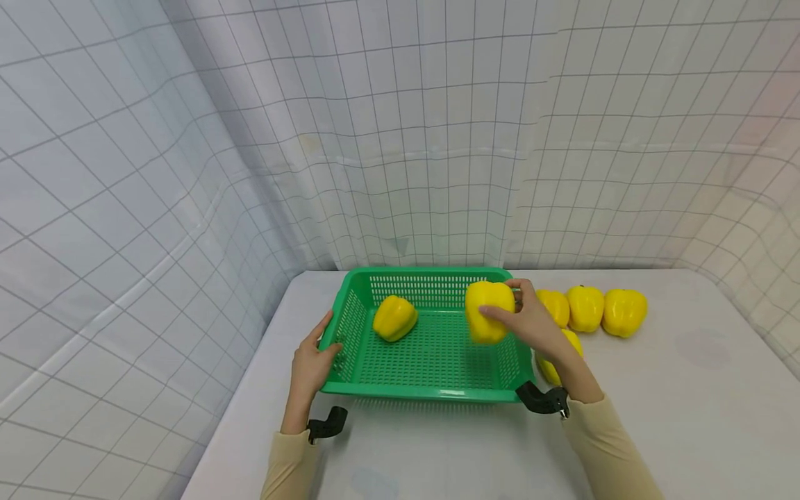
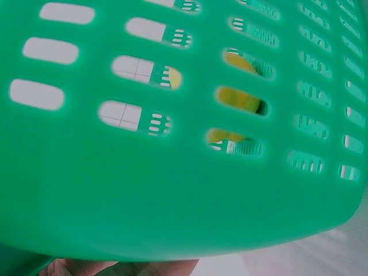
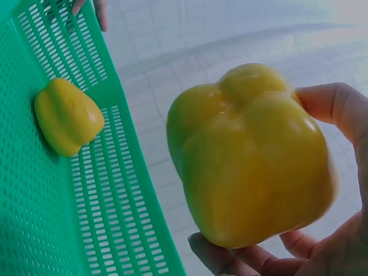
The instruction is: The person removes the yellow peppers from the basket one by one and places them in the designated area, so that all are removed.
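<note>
A yellow bell pepper [image 1: 489, 312] is gripped in my right hand [image 1: 537, 323], thumb on its near side and fingers behind, over the right part of a green plastic basket [image 1: 428, 394]. In the right wrist view the held bell pepper [image 3: 253, 167] shows its lobed end. My left hand [image 1: 315, 361] holds the basket's left rim, thumb on the inner side and fingers outside. Another yellow bell pepper [image 1: 395, 318] lies inside the basket at the left. The left wrist view is mostly filled by the slotted basket wall [image 2: 144, 195], with yellow showing through the slots.
Right of the basket, several yellow bell peppers [image 1: 585, 309] sit on the white table [image 1: 681, 389], one partly hidden behind my right forearm. White grid-patterned curtains [image 1: 425, 139] hang behind and along both sides. A black wrist-camera mount [image 1: 542, 398] is close to the basket's front right corner.
</note>
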`<move>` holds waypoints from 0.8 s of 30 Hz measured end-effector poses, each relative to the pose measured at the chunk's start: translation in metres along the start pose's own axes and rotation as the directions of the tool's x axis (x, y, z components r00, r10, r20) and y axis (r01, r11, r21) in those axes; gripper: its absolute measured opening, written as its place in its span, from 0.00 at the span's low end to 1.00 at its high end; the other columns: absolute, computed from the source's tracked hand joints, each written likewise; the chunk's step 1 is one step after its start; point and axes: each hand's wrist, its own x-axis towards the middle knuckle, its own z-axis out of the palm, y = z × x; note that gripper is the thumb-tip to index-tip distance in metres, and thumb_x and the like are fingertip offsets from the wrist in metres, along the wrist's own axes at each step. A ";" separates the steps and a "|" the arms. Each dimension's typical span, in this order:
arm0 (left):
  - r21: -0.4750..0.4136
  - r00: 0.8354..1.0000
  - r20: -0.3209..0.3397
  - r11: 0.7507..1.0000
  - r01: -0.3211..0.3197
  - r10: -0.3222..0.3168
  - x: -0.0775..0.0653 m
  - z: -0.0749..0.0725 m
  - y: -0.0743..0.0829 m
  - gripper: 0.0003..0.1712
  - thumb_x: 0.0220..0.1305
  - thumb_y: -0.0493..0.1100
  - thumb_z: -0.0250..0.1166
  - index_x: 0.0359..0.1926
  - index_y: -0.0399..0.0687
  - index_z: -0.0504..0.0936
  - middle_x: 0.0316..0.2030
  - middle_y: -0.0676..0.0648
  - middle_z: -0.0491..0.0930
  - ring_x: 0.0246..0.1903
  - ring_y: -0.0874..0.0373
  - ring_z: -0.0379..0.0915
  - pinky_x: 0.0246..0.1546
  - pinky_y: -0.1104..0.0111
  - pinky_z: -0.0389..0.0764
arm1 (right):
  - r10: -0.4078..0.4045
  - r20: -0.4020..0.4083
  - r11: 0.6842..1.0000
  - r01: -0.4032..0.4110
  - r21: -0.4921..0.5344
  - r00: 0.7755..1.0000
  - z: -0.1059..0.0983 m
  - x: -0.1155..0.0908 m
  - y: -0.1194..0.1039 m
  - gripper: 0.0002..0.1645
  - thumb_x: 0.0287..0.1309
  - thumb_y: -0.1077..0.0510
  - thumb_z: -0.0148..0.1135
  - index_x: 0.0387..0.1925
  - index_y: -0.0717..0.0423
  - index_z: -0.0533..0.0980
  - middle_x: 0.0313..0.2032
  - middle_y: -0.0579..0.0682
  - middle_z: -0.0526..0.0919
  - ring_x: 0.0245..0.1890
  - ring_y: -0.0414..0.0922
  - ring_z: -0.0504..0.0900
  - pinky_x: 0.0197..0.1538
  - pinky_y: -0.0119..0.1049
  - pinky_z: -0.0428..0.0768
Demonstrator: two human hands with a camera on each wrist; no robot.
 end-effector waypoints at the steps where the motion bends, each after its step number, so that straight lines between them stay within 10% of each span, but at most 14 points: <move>1: -0.001 1.000 0.001 1.000 0.001 -0.001 0.000 0.000 0.000 0.37 0.62 0.38 0.61 0.71 0.57 0.63 0.43 0.31 0.80 0.25 0.51 0.75 0.23 0.63 0.73 | -0.001 -0.009 1.000 0.001 0.014 1.000 -0.002 -0.002 0.001 0.49 0.56 0.41 0.65 0.65 0.59 0.49 0.58 0.64 0.65 0.49 0.56 0.73 0.48 0.45 0.74; 24: -0.005 1.000 -0.006 1.000 -0.029 0.029 0.001 0.000 -0.003 0.36 0.61 0.37 0.61 0.70 0.56 0.63 0.39 0.32 0.81 0.22 0.52 0.75 0.21 0.63 0.72 | -0.042 -0.354 0.999 0.047 0.004 0.934 -0.049 -0.030 0.054 0.42 0.63 0.48 0.59 0.66 0.61 0.48 0.49 0.61 0.65 0.40 0.44 0.69 0.38 0.26 0.73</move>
